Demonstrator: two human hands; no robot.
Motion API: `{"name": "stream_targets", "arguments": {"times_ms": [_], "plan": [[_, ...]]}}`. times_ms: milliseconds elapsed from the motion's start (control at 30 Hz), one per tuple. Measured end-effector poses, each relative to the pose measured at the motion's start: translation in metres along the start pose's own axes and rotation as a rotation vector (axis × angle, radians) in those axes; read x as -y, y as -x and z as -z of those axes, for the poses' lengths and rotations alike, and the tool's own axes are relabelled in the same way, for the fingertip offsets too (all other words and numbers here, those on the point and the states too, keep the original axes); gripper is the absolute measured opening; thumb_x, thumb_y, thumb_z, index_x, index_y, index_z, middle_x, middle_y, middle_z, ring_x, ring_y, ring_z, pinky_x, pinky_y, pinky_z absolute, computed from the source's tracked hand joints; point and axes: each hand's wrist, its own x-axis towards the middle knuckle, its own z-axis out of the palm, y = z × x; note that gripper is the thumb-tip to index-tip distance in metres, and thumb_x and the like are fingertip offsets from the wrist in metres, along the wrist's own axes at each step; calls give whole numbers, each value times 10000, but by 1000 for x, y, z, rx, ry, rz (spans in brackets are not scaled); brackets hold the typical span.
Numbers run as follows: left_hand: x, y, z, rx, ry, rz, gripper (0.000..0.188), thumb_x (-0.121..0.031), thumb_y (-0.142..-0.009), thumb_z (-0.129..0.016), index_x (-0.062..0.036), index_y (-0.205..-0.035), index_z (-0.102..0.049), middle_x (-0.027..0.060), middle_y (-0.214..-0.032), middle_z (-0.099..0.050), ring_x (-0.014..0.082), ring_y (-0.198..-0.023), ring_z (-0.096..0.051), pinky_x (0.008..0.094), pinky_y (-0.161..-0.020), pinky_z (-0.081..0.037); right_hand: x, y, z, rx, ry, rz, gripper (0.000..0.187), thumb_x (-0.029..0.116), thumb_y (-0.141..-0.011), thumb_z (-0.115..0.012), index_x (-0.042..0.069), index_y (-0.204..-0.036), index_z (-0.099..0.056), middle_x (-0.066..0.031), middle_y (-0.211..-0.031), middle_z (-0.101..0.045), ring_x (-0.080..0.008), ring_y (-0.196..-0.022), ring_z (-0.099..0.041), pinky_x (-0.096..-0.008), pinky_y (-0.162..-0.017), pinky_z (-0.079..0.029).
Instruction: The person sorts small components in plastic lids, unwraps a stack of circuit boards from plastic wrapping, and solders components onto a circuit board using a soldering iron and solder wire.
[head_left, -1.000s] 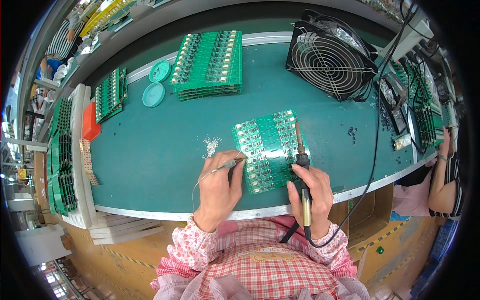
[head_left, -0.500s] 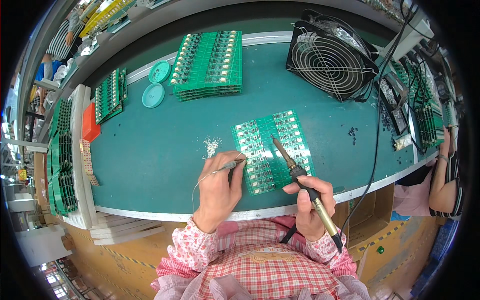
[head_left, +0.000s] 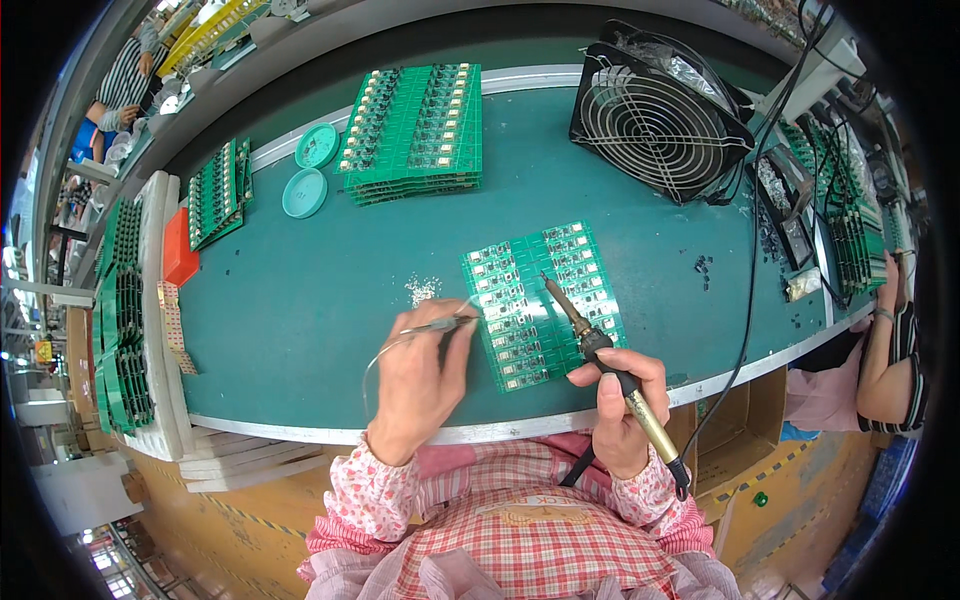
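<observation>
A green circuit board panel [head_left: 540, 310] with rows of small parts lies in front of me, slightly turned. In my right hand [head_left: 625, 410] is a soldering iron [head_left: 590, 338], held like a pen, its tip over the middle strip of the panel. My left hand [head_left: 415, 380] is closed on metal tweezers [head_left: 438, 326] at the panel's left edge, and a thin wire, probably solder [head_left: 367, 378], loops out beside that hand. Whether the tweezers grip a part is too small to tell. Just beyond the left hand lies a scatter of tiny pale components [head_left: 423, 288].
A stack of board panels [head_left: 412, 130] stands at the back, beside two round teal lids [head_left: 304, 193]. A black fan [head_left: 655, 125] is at the back right; the iron's cable [head_left: 745, 330] runs nearby. More boards [head_left: 125, 310] and a red box [head_left: 181, 248] are left. Another person's arm [head_left: 880, 350] shows right.
My left hand with the tweezers has drawn back a little to the left, and the tweezers lie flatter. The right hand and soldering iron have hardly moved.
</observation>
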Motion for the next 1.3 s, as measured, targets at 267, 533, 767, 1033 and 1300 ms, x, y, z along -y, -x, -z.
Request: {"name": "stream_targets", "arguments": {"times_ms": [267, 533, 767, 1033, 1300], "plan": [[12, 12, 4, -54, -20, 101, 101, 27, -897, -652, 8, -996, -665, 106, -983, -692, 246, -853, -673, 315, -776, -514, 0, 0, -2, -14, -16, 9, 227, 157, -990, -589, 2, -1154, -568, -126, -859, -739, -182, -782, -724, -289, -703, -556], [14, 13, 1, -85, 26, 124, 104, 18, -902, -654, 2, -1003, -670, 105, -995, -692, 249, -881, -665, 323, -793, -510, -1, 1, -2, -22, 1, -11, 231, 164, -992, -586, 0, -1153, -565, -129, -842, -738, -183, -772, -729, -291, -699, -565], [12, 13, 1, -83, 17, 111, 138, 22, -877, -668, -23, -1008, -674, 106, -1003, -694, 295, -896, -640, 367, -820, -488, -2, 1, -2, -22, 0, 1, 238, 179, -996, -590, 3, -1152, -566, -126, -844, -739, -175, -765, -725, -287, -688, -557], [8, 13, -2, -98, -15, 74, 134, 29, -884, -655, -22, -1005, -676, 112, -995, -695, 289, -897, -642, 359, -828, -485, -3, 3, -2, -20, -1, -12, 238, 183, -997, -594, 10, -1158, -568, -121, -861, -741, -168, -779, -719, -289, -700, -549], [2, 6, -12, -47, 49, 21, 161, 38, -867, -657, -23, -1016, -671, 123, -1000, -699, 302, -910, -657, 377, -822, -500, -1, 1, -2, -9, -7, -14, 229, 161, -992, -593, 7, -1159, -569, -124, -868, -742, -179, -788, -723, -294, -715, -551]]}}
